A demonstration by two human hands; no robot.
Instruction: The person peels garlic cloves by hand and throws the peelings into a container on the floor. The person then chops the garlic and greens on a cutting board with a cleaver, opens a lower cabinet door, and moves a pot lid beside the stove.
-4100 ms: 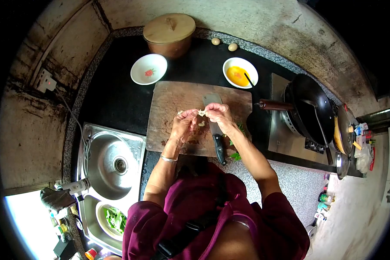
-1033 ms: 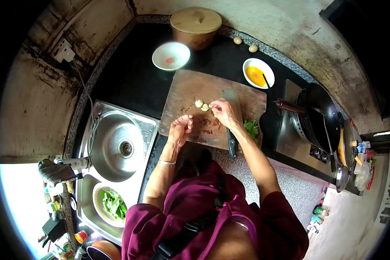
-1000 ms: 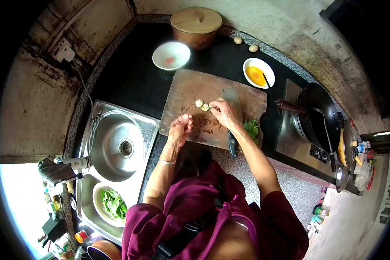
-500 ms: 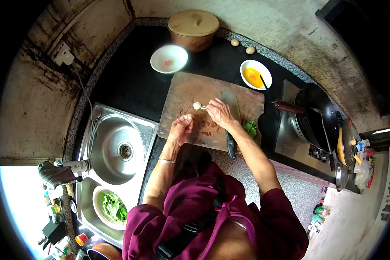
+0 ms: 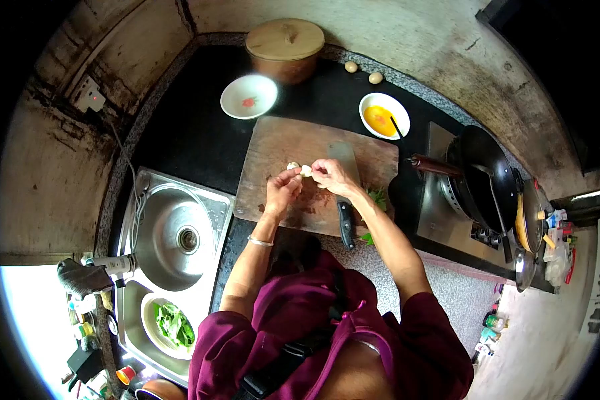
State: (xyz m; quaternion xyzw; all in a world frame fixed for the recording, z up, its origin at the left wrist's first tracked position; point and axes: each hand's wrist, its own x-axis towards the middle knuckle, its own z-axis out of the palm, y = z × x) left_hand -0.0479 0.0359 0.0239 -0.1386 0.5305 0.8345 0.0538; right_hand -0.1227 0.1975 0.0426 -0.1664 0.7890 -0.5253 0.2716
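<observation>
Between the fingertips of both hands is a small whitish garlic clove (image 5: 306, 171), held above the wooden cutting board (image 5: 263, 150). My left hand (image 5: 283, 192) pinches it from the left, and my right hand (image 5: 333, 178) pinches it from the right. Just behind my left fingertips, another pale garlic piece (image 5: 293, 165) shows on the board. A cleaver (image 5: 346, 223) lies partly beneath my right hand and wrist, its black handle pointing toward me. Green leafy herbs (image 5: 377, 197) sit beside my right forearm, partly covered by it.
Beyond the board stand a white bowl (image 5: 263, 99), a lidded pot (image 5: 284, 67), two eggs (image 5: 375, 78) and a bowl of beaten egg (image 5: 380, 120). At right, a black wok (image 5: 480, 193) rests on the stove. The steel sink (image 5: 170, 233) at left holds a basket of greens (image 5: 173, 325).
My left hand has moved up and right to meet the right hand at the garlic clove. The whole view has shifted slightly, and the cleaver handle shows more fully.
</observation>
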